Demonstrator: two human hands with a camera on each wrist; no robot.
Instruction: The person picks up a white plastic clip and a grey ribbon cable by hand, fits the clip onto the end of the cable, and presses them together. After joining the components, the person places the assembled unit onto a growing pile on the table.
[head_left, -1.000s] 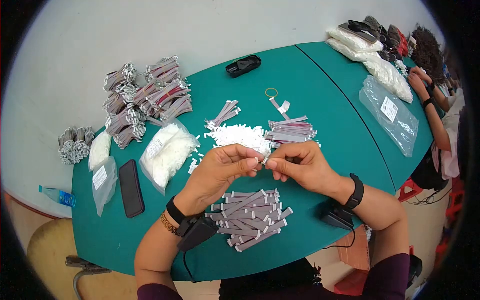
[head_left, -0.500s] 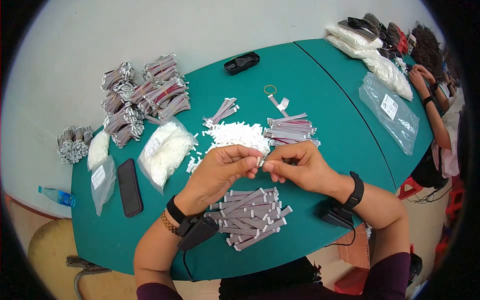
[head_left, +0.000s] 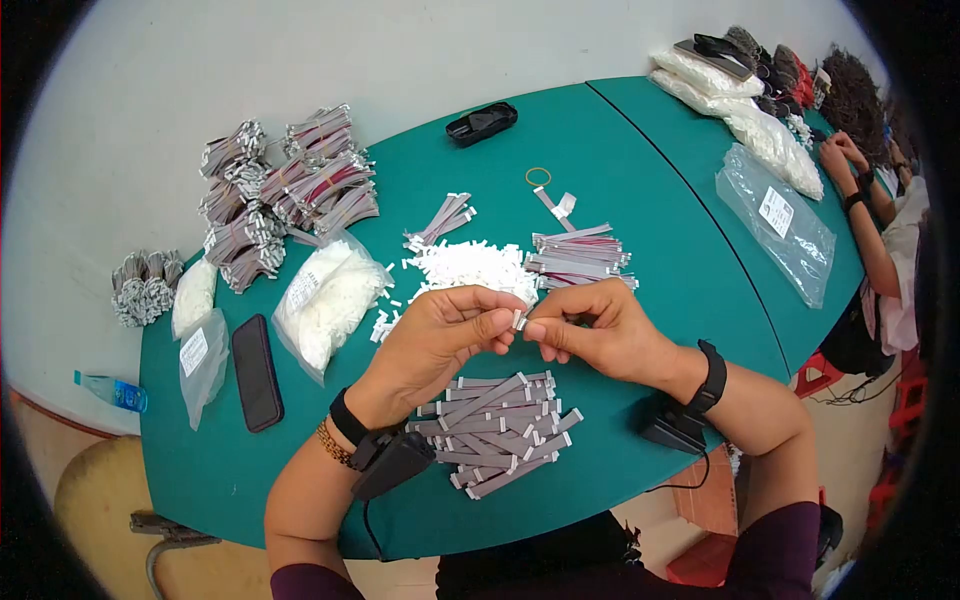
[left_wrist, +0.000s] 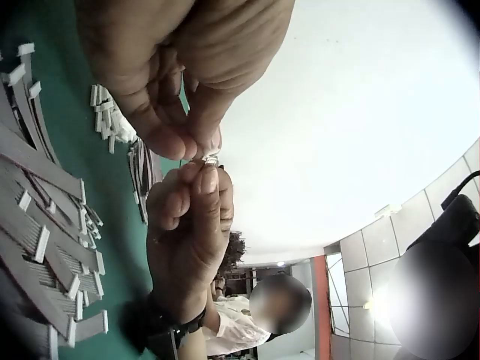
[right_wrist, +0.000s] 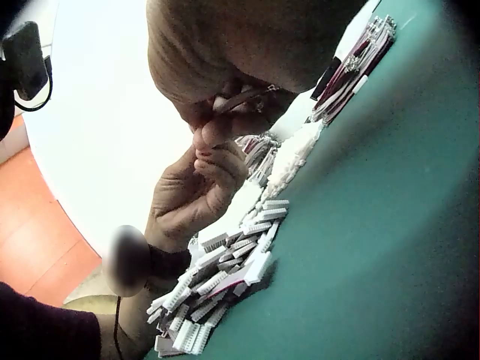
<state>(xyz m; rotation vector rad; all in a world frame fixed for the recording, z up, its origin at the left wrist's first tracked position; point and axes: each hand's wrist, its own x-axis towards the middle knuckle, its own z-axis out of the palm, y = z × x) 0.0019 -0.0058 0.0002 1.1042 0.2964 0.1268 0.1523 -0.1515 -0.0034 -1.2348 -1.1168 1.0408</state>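
My left hand [head_left: 440, 335] and right hand [head_left: 605, 335] meet fingertip to fingertip above the table. Between them is a small white connector [head_left: 519, 320], pinched by the left thumb and fingers. My right thumb and fingers pinch a grey ribbon cable [right_wrist: 246, 98], whose length runs inside the curled hand in the right wrist view. In the left wrist view the connector's metallic-looking end [left_wrist: 211, 160] shows between the thumbs; fingers hide the rest. Below the hands lies a pile of grey ribbon cables [head_left: 500, 430] with white ends. Beyond them is a heap of loose white connectors [head_left: 465, 268].
More cables [head_left: 580, 255] lie behind the right hand, a few [head_left: 440, 220] behind the heap. A bag of white parts [head_left: 335, 300] and a phone [head_left: 257, 375] are at left, near stacked cable bundles [head_left: 290, 190]. Another person's hands [head_left: 845, 155] are at far right.
The fingertips have drawn slightly closer around the connector, and it has turned a little. Both hands stay in nearly the same place; the piles look unchanged.
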